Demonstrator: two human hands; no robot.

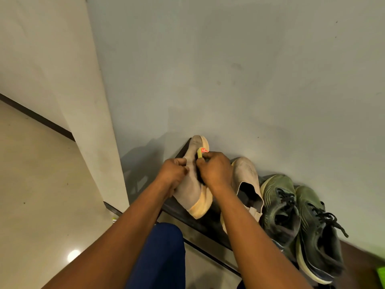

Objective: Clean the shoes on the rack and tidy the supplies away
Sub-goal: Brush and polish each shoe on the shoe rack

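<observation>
A beige slip-on shoe is lifted above the left end of the dark rack, tilted with its toe toward the wall. My left hand grips its left side. My right hand presses a brush with a yellow-green handle and an orange label against the shoe's upper; dark bristles show under my fingers. The second beige shoe rests on the rack just to the right.
A pair of dark green laced sneakers stands on the rack further right. A bright green object peeks in at the right edge. The wall rises directly behind the rack, and tiled floor lies to the left. My blue-clad knee is below.
</observation>
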